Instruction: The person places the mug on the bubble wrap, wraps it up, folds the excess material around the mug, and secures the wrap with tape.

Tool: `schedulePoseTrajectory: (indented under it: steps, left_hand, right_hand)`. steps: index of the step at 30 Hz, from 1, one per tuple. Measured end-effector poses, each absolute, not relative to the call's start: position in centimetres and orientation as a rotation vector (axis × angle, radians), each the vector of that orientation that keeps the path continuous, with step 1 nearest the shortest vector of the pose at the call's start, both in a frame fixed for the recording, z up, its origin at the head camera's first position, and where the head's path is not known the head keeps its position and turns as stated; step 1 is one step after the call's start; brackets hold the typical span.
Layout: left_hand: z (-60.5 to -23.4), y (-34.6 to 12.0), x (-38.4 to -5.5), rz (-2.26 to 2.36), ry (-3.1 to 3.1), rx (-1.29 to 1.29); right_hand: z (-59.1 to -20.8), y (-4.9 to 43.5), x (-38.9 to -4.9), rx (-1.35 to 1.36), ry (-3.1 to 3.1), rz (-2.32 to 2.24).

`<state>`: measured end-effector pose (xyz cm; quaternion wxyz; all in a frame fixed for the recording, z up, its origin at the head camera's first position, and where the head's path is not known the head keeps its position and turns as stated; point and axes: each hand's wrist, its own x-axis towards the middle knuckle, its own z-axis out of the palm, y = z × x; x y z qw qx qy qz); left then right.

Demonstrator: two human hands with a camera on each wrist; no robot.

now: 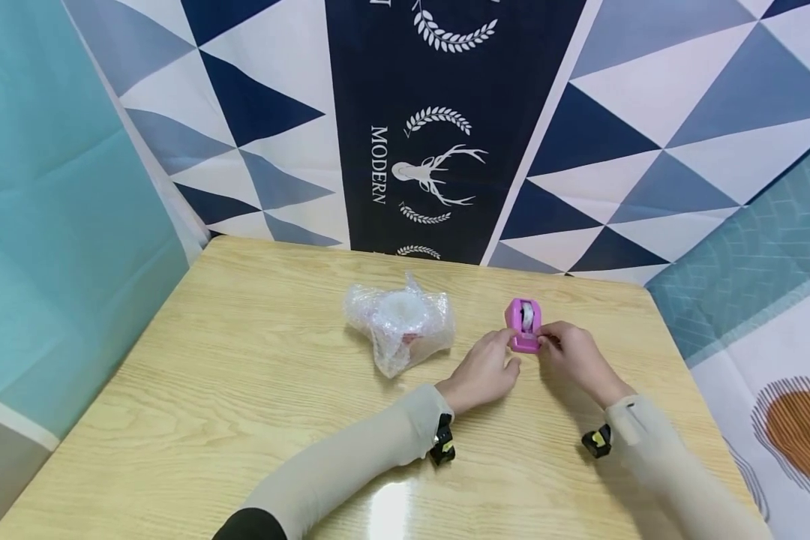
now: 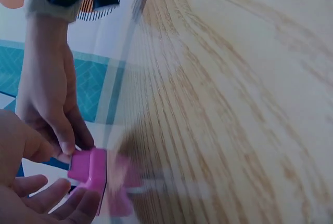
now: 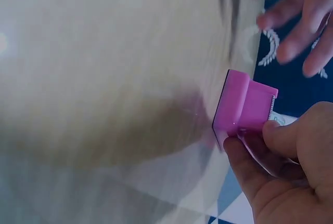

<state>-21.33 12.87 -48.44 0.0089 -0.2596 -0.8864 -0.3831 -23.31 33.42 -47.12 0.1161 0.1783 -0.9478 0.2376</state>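
Note:
A small pink tape dispenser [image 1: 525, 346] with a whitish tape roll [image 1: 528, 316] stands upright toward the back right of the table. My right hand [image 1: 577, 360] holds its front right side. In the right wrist view, the thumb lies by the serrated cutter [image 3: 272, 107] and a forefinger against the base; whether tape is pinched there I cannot tell. On the other side is my left hand [image 1: 484, 371], its forefinger close to the dispenser in the head view. The right wrist view shows those left fingers [image 3: 291, 42] spread and apart from it.
Left of the dispenser, a bubble-wrapped bundle [image 1: 405, 322] lies on the wood-grain table [image 1: 243, 360]. A patterned cloth [image 1: 270, 112] hangs behind the table's back edge. Wrist cameras [image 1: 442, 441] are strapped over both sleeves.

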Motion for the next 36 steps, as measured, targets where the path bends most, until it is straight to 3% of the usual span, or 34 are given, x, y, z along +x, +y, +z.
schedulePoseTrajectory:
  steps: [16,36]
  left_hand:
    - [-48.6,12.5,-22.6,-1.004,-2.763,-0.754]
    - [-47.6,12.6,-23.4,-0.774,-2.968,-0.776]
  right_hand:
    - [-46.9,30.9,-18.5,0.747,-2.713,0.646]
    - [-45.9,29.9,-18.3,0.356,-2.986,0.924]
